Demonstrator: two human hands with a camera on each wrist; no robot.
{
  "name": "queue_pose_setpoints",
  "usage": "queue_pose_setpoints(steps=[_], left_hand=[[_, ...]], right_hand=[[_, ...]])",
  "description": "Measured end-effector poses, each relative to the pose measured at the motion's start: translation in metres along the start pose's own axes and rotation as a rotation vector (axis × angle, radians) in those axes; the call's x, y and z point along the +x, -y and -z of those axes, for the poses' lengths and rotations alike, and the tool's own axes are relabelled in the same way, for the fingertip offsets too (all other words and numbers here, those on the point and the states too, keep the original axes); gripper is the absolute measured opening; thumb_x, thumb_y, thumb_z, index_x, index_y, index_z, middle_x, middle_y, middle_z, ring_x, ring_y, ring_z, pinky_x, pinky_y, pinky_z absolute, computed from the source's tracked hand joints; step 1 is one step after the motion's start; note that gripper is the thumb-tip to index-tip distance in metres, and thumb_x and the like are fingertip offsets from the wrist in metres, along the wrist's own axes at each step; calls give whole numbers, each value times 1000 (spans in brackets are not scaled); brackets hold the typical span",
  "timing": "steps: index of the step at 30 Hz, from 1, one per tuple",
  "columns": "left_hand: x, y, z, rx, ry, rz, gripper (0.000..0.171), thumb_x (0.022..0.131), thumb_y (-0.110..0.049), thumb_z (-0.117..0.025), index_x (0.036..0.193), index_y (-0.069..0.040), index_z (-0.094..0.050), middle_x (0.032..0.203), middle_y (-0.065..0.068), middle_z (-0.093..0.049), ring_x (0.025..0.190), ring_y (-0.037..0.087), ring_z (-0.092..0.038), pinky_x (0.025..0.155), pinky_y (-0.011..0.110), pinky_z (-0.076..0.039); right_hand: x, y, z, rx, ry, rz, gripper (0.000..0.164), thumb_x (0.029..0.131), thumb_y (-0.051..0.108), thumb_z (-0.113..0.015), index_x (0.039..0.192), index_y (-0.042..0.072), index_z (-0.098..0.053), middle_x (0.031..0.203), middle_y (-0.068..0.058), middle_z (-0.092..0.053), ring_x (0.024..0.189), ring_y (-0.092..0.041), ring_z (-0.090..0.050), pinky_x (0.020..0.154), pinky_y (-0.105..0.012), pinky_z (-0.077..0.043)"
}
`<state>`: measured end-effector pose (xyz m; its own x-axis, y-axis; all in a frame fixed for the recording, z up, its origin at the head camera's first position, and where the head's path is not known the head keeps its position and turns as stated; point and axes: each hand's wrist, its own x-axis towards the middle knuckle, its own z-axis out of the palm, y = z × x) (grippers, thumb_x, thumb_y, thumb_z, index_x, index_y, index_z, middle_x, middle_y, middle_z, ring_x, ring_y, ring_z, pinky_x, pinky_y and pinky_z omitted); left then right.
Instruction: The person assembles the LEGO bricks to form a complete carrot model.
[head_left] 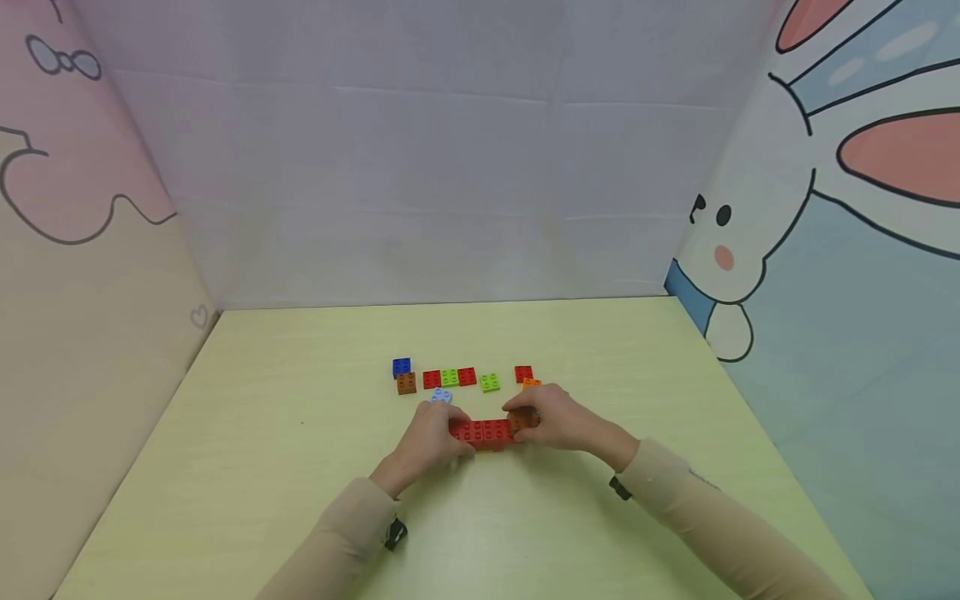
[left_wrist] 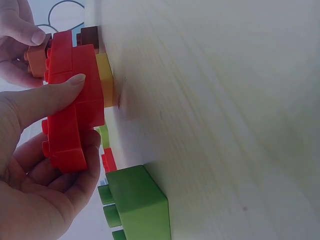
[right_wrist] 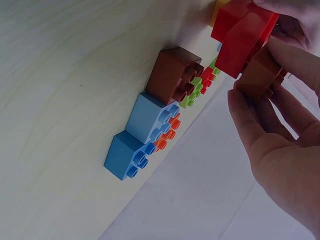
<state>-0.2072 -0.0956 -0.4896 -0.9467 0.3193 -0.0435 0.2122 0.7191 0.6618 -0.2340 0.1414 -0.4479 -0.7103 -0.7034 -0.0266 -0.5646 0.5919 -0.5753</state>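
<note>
Left hand (head_left: 432, 436) has its grip wrapped around a joined chunk of red bricks (left_wrist: 90, 102), thumb laid across one long side and fingers curled under the near end. Right hand (head_left: 561, 417) is at the other end in a tight pinch, thumb and fingers on a brown brick (right_wrist: 256, 75). That one's right up against the studded top at the right end of the red chunk, but I honestly can't tell if it's pushed down onto the studs.

There's a yellow brick (left_wrist: 104, 75) tucked under the red ones. The whole thing is front and center, low over the pale surface (head_left: 300, 500); can't tell if the bottom is actually resting on it.

Loose stuff nearby: right wrist cam gets a darker brown brick (right_wrist: 167, 75), a light blue brick (right_wrist: 144, 117) and a blue brick (right_wrist: 121, 154) lined up, with orange studs (right_wrist: 170, 131) poking out behind. Left wrist cam has a chunky green brick (left_wrist: 140, 200) close to the left hand. Further back there's a red, lime and red strip (head_left: 449, 377), with a separate lime brick (head_left: 490, 382) just right of it. Cartoon bunny (head_left: 723, 242) on the wall to the right, too.
</note>
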Motion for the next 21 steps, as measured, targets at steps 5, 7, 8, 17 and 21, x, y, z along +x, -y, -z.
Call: queue_pose_setpoints(steps=[5, 7, 8, 17, 21], left_hand=[[0, 0, 0, -6, 3, 11, 35, 69, -20, -87, 99, -8, -74, 92, -2, -66, 92, 22, -47, 80, 39, -40], [0, 0, -1, -8, 2, 10, 35, 69, -20, -87, 99, -8, -74, 92, -2, -66, 91, 22, -47, 79, 39, -40], [0, 0, -1, -8, 0, 10, 34, 69, -20, -87, 98, -8, -74, 91, -3, -66, 91, 22, -47, 79, 38, -40], [0, 0, -1, -20, 0, -1, 33, 69, -20, -87, 98, -8, -74, 90, -3, -65, 90, 21, -48, 77, 37, -40], [0, 1, -1, -20, -4, -3, 33, 69, -19, -87, 97, -8, -74, 89, -4, -65, 89, 21, -48, 77, 37, -40]], right_hand=[[1, 0, -2, 4, 3, -4, 37, 79, 9, -77, 114, 0, -68, 93, 5, -64, 76, -13, -53, 68, -27, -47], [1, -2, -3, -1, 2, -6, 37, 79, 9, -77, 114, 0, -68, 94, 4, -64, 77, -12, -52, 67, -27, -47], [1, -2, -3, -2, 2, -7, 37, 79, 9, -77, 114, 0, -68, 95, 4, -64, 77, -12, -52, 67, -27, -47], [0, 1, -4, -8, -13, -8, 36, 79, 10, -78, 113, 1, -68, 104, -1, -67, 83, -12, -55, 71, -28, -48], [0, 1, -5, -11, -19, -10, 36, 79, 10, -78, 113, 2, -68, 106, -2, -67, 86, -12, -55, 73, -28, -48]])
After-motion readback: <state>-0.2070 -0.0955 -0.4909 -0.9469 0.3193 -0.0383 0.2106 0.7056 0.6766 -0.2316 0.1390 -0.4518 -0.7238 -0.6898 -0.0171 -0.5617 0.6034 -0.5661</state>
